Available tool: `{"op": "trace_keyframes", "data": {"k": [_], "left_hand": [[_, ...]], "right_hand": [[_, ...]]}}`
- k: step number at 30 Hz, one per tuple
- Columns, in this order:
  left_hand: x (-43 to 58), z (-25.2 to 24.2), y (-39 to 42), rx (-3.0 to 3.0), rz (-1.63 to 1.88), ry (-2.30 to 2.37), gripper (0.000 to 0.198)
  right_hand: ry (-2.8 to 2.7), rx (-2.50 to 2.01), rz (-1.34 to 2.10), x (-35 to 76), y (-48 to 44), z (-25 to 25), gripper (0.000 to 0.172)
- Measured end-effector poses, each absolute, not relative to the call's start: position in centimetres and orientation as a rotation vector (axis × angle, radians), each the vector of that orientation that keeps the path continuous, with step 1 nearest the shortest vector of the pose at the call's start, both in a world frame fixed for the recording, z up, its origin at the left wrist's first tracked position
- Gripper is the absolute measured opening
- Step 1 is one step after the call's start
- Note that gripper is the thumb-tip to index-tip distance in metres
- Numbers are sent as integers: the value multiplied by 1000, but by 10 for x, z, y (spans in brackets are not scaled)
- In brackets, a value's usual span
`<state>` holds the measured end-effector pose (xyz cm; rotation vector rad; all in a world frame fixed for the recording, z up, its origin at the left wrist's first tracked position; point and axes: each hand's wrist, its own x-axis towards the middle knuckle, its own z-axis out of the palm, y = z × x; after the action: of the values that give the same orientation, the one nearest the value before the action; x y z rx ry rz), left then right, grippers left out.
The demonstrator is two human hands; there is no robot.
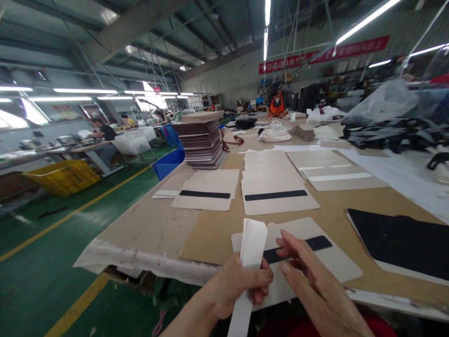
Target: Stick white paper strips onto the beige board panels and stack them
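Observation:
My left hand (pixel 235 286) is closed around a bundle of white strips (pixel 251 255) that stands upright and hangs below my fist. My right hand (pixel 310 281) lies beside it with fingers stretched out, its fingertips on a black strip (pixel 308 245) that runs across a beige card panel (pixel 333 262) at the table's near edge. Nothing is in my right hand.
More beige panels with black strips (pixel 277 194) lie in piles on the brown table (pixel 157 224), with a tall dark-edged stack (pixel 205 142) behind. A black sheet (pixel 403 241) lies at right. Other people work at far tables. A yellow crate (pixel 63 177) and a blue bin (pixel 170 164) stand on the green floor.

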<state>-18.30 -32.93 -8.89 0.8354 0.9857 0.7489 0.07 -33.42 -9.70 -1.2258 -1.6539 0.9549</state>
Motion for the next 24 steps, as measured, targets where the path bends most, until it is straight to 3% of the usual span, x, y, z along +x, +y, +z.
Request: {"op": "trace_keyframes", "data": {"k": [6, 14, 20, 24], "left_hand": [[-172, -92, -331, 944, 752, 998, 46], [-161, -96, -329, 865, 817, 1018, 47], [-166, -92, -337, 962, 730, 1036, 46], [-206, -82, -346, 1049, 680, 1099, 42]], "right_hand": [[-1524, -1102, 1124, -15, -337, -91, 50], [-1425, -1016, 1055, -15, -328, -101, 19], [-1133, -953, 1562, -26, -338, -87, 26], [-879, -904, 1433, 18, -325, -76, 21]]}}
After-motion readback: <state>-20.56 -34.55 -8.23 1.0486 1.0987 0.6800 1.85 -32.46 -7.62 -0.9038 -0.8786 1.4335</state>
